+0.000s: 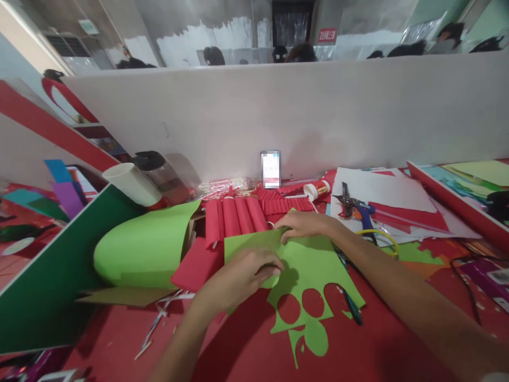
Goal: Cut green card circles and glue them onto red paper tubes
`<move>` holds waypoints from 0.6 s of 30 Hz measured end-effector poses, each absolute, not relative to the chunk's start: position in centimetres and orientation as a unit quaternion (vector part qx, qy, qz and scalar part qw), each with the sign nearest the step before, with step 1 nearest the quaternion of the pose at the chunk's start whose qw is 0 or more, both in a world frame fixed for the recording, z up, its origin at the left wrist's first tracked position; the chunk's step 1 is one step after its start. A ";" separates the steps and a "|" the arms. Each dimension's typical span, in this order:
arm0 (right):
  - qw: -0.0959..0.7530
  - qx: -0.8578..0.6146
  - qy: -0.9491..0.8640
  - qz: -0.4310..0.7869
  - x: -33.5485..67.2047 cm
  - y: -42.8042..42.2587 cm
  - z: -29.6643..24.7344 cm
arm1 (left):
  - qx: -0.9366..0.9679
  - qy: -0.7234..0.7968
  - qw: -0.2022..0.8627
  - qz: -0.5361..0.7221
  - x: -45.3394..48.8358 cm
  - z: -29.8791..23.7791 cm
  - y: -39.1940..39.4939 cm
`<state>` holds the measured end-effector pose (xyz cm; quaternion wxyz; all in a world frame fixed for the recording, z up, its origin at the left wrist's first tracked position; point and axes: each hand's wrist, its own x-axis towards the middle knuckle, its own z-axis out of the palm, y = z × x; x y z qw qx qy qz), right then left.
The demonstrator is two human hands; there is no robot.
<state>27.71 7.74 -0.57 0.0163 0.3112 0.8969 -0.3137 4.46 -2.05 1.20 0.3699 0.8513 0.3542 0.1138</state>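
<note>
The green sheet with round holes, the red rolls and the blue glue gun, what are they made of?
Green sheet: probably thin card or stiff paper, matte; its cut edges look crisp.
Red rolls: likely paper, dull rather than shiny, curled into tubes; thin foam can't be ruled out.
Glue gun: seems mostly hard plastic, judging by its molded blue handle; its finish is too small to tell.

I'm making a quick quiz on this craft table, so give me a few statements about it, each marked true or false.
1. The right hand is at the far part of the holed green sheet. True.
2. The phone lies face down. False: the phone stands upright, its lit screen showing.
3. Red rolls lie beyond the left hand. True.
4. The blue glue gun is left of the phone in the picture. False: the glue gun is to its right.
</note>
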 end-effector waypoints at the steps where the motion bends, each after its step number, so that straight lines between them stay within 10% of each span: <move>1: 0.008 0.306 0.900 -0.311 27.7 7.9 -0.6 | 0.845 0.361 0.382 0.103 4.4 1.3 -2.0; 18: -0.086 0.364 0.927 -0.032 27.5 3.3 -0.6 | 0.862 0.462 0.199 0.063 7.6 -7.2 -1.5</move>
